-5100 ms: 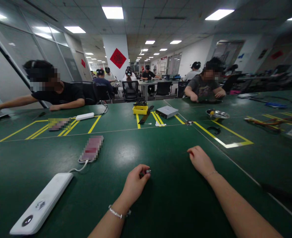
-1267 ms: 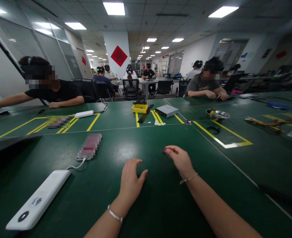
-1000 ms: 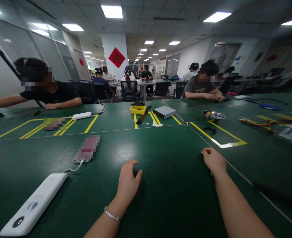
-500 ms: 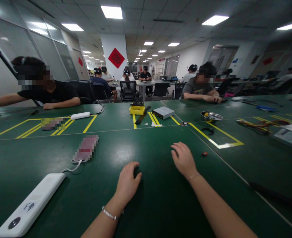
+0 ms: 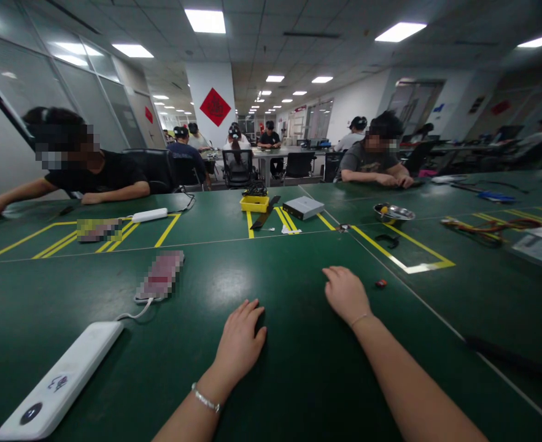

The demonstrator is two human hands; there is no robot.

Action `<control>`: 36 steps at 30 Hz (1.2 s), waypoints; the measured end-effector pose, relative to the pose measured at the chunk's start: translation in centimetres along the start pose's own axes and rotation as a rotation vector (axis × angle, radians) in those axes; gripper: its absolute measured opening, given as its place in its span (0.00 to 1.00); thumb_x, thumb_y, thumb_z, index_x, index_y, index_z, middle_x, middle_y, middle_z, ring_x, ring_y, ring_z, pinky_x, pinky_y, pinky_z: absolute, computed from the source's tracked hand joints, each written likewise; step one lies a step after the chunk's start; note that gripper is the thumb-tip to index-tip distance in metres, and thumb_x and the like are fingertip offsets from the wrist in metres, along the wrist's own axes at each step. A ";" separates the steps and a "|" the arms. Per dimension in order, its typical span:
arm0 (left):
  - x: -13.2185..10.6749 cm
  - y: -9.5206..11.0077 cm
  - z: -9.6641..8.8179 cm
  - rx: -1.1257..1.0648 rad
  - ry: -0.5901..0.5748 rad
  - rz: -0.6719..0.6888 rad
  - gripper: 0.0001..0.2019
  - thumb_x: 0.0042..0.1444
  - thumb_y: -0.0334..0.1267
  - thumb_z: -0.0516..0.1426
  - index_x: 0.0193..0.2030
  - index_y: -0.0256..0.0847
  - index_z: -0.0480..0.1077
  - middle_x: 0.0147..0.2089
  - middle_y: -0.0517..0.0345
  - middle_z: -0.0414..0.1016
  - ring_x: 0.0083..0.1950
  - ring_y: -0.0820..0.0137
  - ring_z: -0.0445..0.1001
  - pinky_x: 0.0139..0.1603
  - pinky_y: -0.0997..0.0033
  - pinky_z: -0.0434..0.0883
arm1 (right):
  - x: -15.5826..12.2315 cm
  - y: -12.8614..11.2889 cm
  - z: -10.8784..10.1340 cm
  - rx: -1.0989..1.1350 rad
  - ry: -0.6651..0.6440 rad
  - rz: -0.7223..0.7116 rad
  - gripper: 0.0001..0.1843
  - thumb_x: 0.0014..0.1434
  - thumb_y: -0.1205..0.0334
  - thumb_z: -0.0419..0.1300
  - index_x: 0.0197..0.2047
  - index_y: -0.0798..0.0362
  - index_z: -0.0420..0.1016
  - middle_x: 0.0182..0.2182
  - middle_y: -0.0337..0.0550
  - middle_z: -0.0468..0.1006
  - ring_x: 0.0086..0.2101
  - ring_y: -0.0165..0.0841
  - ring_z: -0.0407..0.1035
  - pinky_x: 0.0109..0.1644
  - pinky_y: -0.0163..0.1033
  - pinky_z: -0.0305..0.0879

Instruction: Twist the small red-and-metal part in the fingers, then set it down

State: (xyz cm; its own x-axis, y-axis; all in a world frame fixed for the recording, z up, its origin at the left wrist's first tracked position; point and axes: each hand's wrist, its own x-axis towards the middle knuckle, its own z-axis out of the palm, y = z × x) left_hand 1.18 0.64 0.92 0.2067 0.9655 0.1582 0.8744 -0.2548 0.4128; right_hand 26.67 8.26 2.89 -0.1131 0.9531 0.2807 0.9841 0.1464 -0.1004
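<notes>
My left hand (image 5: 240,337) rests palm down on the green tabletop (image 5: 293,380), its fingers stretched out and the thumb apart. It holds nothing. To the right and a little farther off, my right hand (image 5: 347,294) also has its palm down and fingers extended, with nothing seen in it; its far fingers are partly hidden. Just right of that hand lies a small red-orange piece (image 5: 380,283). Left of my left hand is a phone (image 5: 161,275), joined by a short white cable to a long white power bank (image 5: 63,377).
Farther back stand a yellow bin (image 5: 255,204), a grey metal box (image 5: 303,207) and a metal bowl (image 5: 394,213). Bundled wires (image 5: 487,228) lie at right. Two people sit across the table: one at left (image 5: 96,169), one at right (image 5: 374,156).
My left hand's fingers have straightened and spread from a curled pose. My right hand has shifted slightly right, its fingers flatter and closer together. The person at left has drawn an arm in somewhat.
</notes>
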 end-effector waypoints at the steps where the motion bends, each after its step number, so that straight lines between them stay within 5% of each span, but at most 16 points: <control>1: 0.0 0.0 0.0 -0.002 -0.003 -0.004 0.19 0.51 0.38 0.49 0.52 0.42 0.62 0.58 0.54 0.59 0.61 0.63 0.53 0.59 0.58 0.52 | 0.3 2.3 -0.2 -0.064 0.054 0.144 0.22 0.52 0.68 0.45 0.50 0.56 0.66 0.50 0.55 0.64 0.51 0.42 0.55 0.51 0.48 0.53; 4: 0.0 -0.1 0.1 -0.007 -0.011 -0.015 0.19 0.52 0.39 0.49 0.52 0.43 0.62 0.58 0.55 0.59 0.61 0.64 0.52 0.59 0.58 0.52 | 0.2 8.1 -0.3 -0.131 0.060 0.401 0.23 0.49 0.72 0.45 0.48 0.53 0.67 0.51 0.55 0.62 0.49 0.45 0.57 0.47 0.47 0.57; 7: -0.1 -0.1 -0.1 -0.007 -0.018 -0.023 0.19 0.52 0.39 0.49 0.52 0.44 0.61 0.58 0.56 0.59 0.61 0.64 0.52 0.59 0.59 0.52 | -0.3 11.1 -0.3 -0.087 -0.065 0.425 0.23 0.47 0.72 0.47 0.46 0.52 0.70 0.48 0.51 0.67 0.45 0.41 0.62 0.46 0.43 0.58; 11: -0.1 0.1 -0.3 -0.016 -0.024 -0.030 0.19 0.52 0.39 0.49 0.52 0.44 0.62 0.58 0.56 0.59 0.61 0.64 0.52 0.59 0.58 0.51 | -0.3 11.5 -0.3 -0.031 -0.139 0.458 0.20 0.48 0.70 0.47 0.42 0.52 0.72 0.42 0.48 0.72 0.40 0.38 0.66 0.43 0.41 0.60; 20: -0.1 -0.2 0.2 -0.079 0.023 -0.004 0.18 0.51 0.38 0.50 0.51 0.44 0.62 0.58 0.55 0.60 0.61 0.62 0.52 0.58 0.55 0.52 | 0.1 11.1 0.4 0.054 -0.019 0.529 0.18 0.54 0.60 0.44 0.44 0.54 0.68 0.39 0.50 0.73 0.38 0.39 0.66 0.39 0.43 0.61; 24: 0.0 0.0 -0.1 -0.115 0.048 -0.010 0.16 0.51 0.37 0.50 0.47 0.44 0.65 0.54 0.55 0.64 0.58 0.63 0.56 0.58 0.57 0.53 | 0.6 7.7 -0.1 0.129 0.084 0.367 0.17 0.55 0.61 0.44 0.43 0.56 0.66 0.38 0.50 0.71 0.40 0.38 0.65 0.42 0.42 0.60; 27: 0.2 0.3 -0.5 -0.202 0.072 -0.045 0.14 0.53 0.40 0.49 0.46 0.44 0.66 0.48 0.56 0.70 0.52 0.65 0.64 0.53 0.61 0.59 | 0.4 2.2 -0.5 0.264 0.112 0.057 0.13 0.54 0.62 0.47 0.40 0.55 0.67 0.38 0.47 0.70 0.40 0.35 0.63 0.44 0.40 0.59; 32: 0.2 0.9 -0.8 -0.422 0.070 -0.156 0.15 0.54 0.45 0.46 0.44 0.43 0.65 0.36 0.57 0.74 0.38 0.68 0.71 0.39 0.69 0.65 | -2.1 -7.6 -0.4 0.499 -0.063 -0.444 0.08 0.53 0.65 0.50 0.36 0.52 0.67 0.34 0.42 0.71 0.37 0.31 0.64 0.43 0.36 0.60; 36: 0.1 1.2 -0.6 -0.587 0.004 -0.129 0.13 0.54 0.44 0.45 0.34 0.42 0.68 0.28 0.60 0.73 0.30 0.71 0.70 0.31 0.74 0.63 | -3.7 -10.8 -0.5 0.546 -0.107 -0.567 0.09 0.53 0.65 0.50 0.37 0.51 0.67 0.35 0.42 0.71 0.39 0.31 0.64 0.45 0.36 0.60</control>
State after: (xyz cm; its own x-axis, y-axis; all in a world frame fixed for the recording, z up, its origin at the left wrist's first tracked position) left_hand 1.98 0.40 2.00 0.1123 0.9907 0.0772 0.5035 -0.1237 0.8551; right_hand 16.49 3.00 3.37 -0.6165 0.7109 0.3385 0.5698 0.6995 -0.4313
